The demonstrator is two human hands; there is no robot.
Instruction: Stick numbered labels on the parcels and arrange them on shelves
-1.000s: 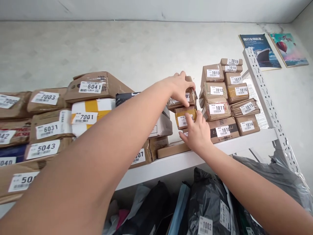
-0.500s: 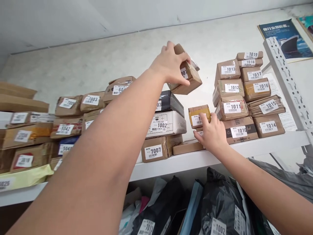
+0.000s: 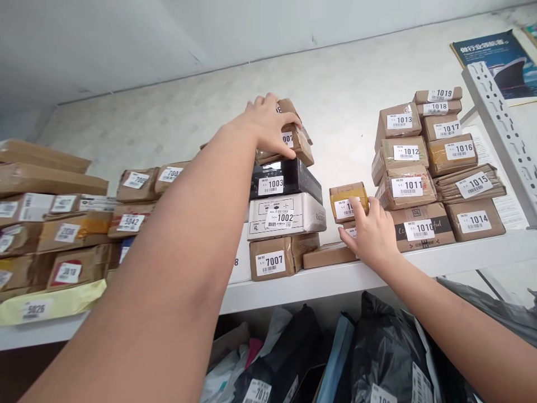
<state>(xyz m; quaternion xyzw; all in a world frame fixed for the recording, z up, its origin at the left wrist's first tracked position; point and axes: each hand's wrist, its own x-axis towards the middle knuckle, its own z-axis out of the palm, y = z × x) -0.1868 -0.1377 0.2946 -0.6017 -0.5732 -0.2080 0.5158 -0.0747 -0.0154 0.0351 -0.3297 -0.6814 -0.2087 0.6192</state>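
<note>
My left hand (image 3: pixel 271 123) is wrapped round two small cardboard boxes (image 3: pixel 302 146), one over the other; their labels are partly covered by my fingers. They rest on or just above a black box (image 3: pixel 308 180) labelled 1003; I cannot tell whether they touch it. Beneath that are a white box (image 3: pixel 310 215) labelled 1002 and a brown box (image 3: pixel 271 263) labelled 7007. My right hand (image 3: pixel 373 232) has its fingers spread against the front of a small box with yellow tape (image 3: pixel 335 196), which sits on other small parcels.
Numbered parcels are stacked to the right, among them box 1011 (image 3: pixel 405 190) and box 1014 (image 3: pixel 474 221). More parcels, such as 5042 (image 3: pixel 130 221), fill the left of the white shelf (image 3: pixel 293 288). Bagged parcels (image 3: pixel 377 347) stand below. A perforated metal post (image 3: pixel 499 140) rises at right.
My left hand has moved left and down with the two boxes, bringing them over the black box. My right hand stays at the yellow-taped box. The view has shifted slightly left.
</note>
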